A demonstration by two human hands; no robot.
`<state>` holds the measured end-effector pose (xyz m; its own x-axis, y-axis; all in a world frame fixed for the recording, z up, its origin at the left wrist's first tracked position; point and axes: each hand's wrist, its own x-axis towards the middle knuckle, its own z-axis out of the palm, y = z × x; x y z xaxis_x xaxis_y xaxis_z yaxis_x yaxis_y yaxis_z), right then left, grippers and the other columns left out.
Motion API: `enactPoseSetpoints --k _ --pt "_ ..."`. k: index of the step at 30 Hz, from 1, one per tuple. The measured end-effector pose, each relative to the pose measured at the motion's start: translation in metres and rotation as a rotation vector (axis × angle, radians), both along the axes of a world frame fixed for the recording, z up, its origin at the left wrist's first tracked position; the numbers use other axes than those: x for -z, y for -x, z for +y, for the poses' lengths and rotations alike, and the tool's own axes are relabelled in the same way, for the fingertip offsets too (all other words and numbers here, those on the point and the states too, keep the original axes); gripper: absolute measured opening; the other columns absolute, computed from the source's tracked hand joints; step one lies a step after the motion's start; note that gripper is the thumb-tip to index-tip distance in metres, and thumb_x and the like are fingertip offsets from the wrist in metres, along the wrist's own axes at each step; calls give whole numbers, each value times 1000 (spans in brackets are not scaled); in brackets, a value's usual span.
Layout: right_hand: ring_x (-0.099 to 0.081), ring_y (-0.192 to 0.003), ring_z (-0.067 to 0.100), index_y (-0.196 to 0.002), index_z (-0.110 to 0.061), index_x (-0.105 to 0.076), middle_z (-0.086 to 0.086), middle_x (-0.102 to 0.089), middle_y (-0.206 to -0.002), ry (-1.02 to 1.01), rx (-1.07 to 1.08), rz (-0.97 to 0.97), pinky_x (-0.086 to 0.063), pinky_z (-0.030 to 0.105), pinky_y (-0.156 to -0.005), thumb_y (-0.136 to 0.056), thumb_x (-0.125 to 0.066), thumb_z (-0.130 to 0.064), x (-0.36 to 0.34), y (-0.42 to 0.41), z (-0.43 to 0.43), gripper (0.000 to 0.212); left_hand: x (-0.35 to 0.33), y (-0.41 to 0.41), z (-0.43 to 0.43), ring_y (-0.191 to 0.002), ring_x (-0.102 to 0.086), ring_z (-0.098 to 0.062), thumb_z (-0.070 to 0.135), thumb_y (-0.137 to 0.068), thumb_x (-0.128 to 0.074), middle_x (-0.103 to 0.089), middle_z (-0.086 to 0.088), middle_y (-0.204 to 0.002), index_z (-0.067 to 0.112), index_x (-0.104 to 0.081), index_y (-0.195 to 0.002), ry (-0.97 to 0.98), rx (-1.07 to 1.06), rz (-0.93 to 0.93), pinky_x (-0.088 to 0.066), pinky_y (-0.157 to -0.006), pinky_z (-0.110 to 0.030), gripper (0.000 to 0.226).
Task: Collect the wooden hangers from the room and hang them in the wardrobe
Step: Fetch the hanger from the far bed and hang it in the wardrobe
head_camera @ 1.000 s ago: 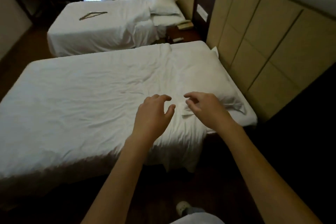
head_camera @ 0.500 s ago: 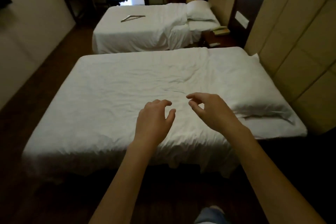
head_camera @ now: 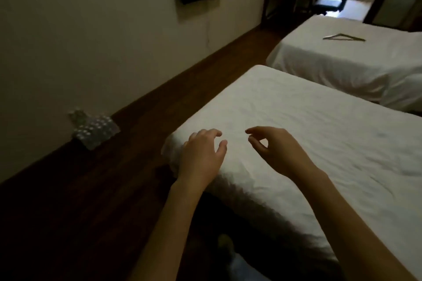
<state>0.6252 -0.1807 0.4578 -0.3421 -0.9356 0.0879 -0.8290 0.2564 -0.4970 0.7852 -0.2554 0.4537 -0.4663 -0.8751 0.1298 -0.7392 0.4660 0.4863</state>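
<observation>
Fingers [head_camera: 213, 133] loosely curled and spread on both empty hands, left hand [head_camera: 202, 157] and right hand [head_camera: 277, 150] held palm-down with forearms outstretched over the near white-sheeted bed [head_camera: 319, 143]; pale wooden triangular hanger [head_camera: 343, 37] lies flat on the far white bed [head_camera: 356, 61], well apart.

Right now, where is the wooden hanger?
The wooden hanger lies flat on the far bed, upper right of the head view, beyond the near bed and well away from both empty hands.
</observation>
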Motion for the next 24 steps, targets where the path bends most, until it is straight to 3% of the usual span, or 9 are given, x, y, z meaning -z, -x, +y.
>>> enactPoseSetpoints --k 6,10,15,19,24 --pt "-65 -97 16 -120 -22 -63 -1 -71 -110 19 -259 32 -52 30 -85 -95 -50 -30 -7 -18 -166 29 -20 -32 -128 -118 -53 -14 40 -95 -47 -58 3 -129 25 -54 -128 29 -184 -23 -48 -96 -32 37" --pt "-65 -99 14 -123 -20 -62 1 -70 -113 39 -400 -11 -47 22 -80 -93 -56 -25 -4 -41 -264 31 -26 -60 -202 -117 -52 -13 38 -95 -47 -58 3 -126 25 -54 -128 42 -315 -32 -48 -96 -34 36" --pt "-64 -97 9 -125 -23 -58 -3 -67 -117 -9 -566 0 -51 21 -80 -94 -53 -29 1 -75 -369 32 -17 -91 -283 -117 -50 -12 39 -95 -47 -58 5 -126 26 -54 -128 6 -412 -41 -43 -98 -32 36" --pt "-66 -99 13 -125 -20 -59 0 -68 -117 45 -569 48 -55 30 -83 -94 -53 -26 -3 -90 -458 32 -18 -105 -377 -117 -51 -13 39 -95 -47 -59 4 -125 24 -55 -127 38 -400 -19 -47 -98 -37 36" --pt "-66 -100 12 -125 -18 -59 1 -69 -116 124 -475 78 -55 28 -85 -94 -54 -23 -17 -107 -573 32 -40 -103 -516 -116 -53 -15 39 -95 -46 -61 3 -124 23 -57 -126 171 -226 -12 -47 -96 -36 36"
